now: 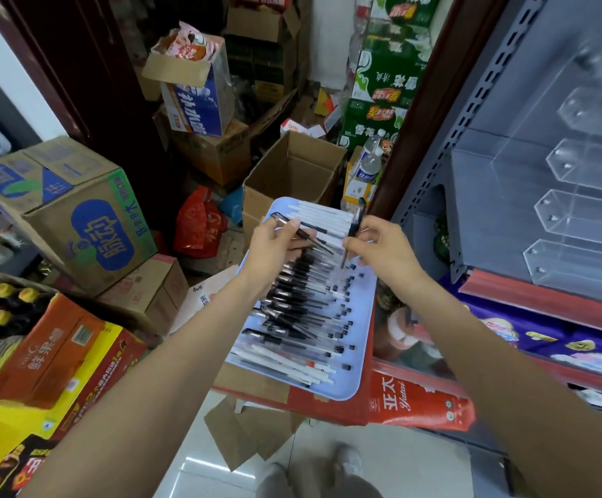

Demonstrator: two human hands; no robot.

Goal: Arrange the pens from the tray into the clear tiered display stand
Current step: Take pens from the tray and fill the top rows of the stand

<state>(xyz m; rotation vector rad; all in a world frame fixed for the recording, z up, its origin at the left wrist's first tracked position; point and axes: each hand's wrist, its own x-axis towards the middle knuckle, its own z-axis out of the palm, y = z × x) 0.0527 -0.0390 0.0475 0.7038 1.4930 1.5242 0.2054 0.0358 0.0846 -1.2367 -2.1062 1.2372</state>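
the left hand (274,246) is raised above the far half of the light blue tray (350,388), its fingers curled round a black-capped gel pen (301,232) that lies slanted, cap end up and to the left, tip pointing down toward the right. the right hand (378,246) is level with it and just beside it, pinching a second black pen (354,230) between thumb and fingertips; this pen stands nearly upright, with its cap end above the hand and its tip pointing down at the tray. the tips of the two held pens are near each other but apart. the tray rests on a red carton (328,404) and holds a dense row of black gel pens (303,303) laid side by side across its middle, with white-barrelled pens (323,213) at the far end and more white ones (285,364) at the near end. the clear tiered display stand (580,217) sits to the right on a grey metal shelf (472,195); its stepped acrylic compartments face the person, and no pen is visible in them. an open cardboard box (292,174) stands beyond the tray, and stacked drink cartons (76,217) fill the left side.
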